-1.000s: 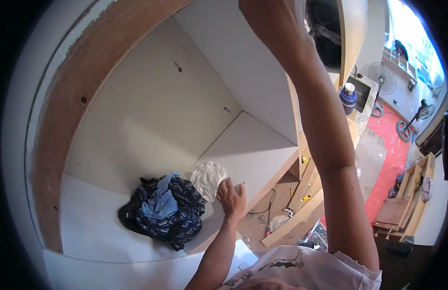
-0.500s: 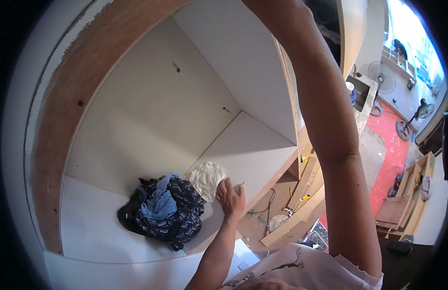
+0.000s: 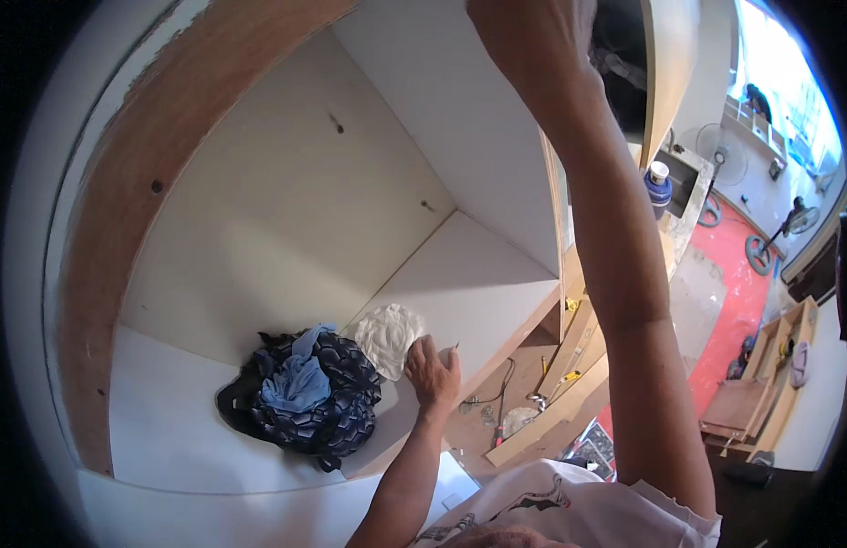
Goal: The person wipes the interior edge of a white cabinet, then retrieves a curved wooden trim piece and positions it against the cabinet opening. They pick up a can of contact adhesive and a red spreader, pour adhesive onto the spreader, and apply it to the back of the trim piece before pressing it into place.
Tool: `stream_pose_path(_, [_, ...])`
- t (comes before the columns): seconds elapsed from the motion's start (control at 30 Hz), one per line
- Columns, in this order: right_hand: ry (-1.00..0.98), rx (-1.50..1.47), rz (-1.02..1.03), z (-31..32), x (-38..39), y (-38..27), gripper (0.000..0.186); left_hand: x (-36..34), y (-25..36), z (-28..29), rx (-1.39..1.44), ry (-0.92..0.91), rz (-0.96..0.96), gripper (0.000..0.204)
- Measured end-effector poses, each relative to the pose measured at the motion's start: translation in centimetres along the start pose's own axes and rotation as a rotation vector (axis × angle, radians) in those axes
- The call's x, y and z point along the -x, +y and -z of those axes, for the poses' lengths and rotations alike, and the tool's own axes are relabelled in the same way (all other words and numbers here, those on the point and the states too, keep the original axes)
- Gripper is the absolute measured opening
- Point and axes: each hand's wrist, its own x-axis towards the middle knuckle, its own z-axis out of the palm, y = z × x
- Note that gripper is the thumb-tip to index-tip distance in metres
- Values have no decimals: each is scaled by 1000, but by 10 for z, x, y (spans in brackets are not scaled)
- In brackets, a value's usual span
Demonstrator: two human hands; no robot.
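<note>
My left hand (image 3: 432,373) rests on the white cabinet floor panel (image 3: 478,265) near its front edge. Its fingers lie against the edge of a crumpled off-white cloth or bag (image 3: 388,338), and its thumb stands apart. Beside that sits a black and grey patterned bundle of fabric or a bag (image 3: 346,393), with a light blue cloth (image 3: 300,379) lying on top. My right arm stretches up past the cabinet's side panel. Only the back of my right hand (image 3: 533,32) shows at the top edge; its fingers are hidden or cut off, so I cannot see any grip.
A brown wooden frame (image 3: 154,196) curves around the cabinet opening. Below right, wooden boards (image 3: 551,411), a yellow-handled tool (image 3: 570,376) and cables lie on the floor. Farther off are a sink (image 3: 683,178), a blue and white container (image 3: 658,190), standing fans (image 3: 798,219) and a wooden frame box (image 3: 761,374).
The view has shifted slightly, and more of the blue and white container shows beside my right arm. My right hand sits slightly lower in view; my left hand stays by the off-white cloth.
</note>
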Motion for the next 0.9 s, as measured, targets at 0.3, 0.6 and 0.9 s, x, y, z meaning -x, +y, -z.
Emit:
stream_pose_path(0.3, [-9, 25, 6, 10, -18, 7, 17, -3, 7, 2, -2, 5, -26, 61])
stream_pose_path(0.6, [66, -119, 17, 38, 25, 22, 24, -2, 3, 2, 0, 27, -38, 62])
stream_pose_path(0.9, [109, -138, 87, -4, -30, 9, 23, -3, 5, 5, 20, 0, -7, 61])
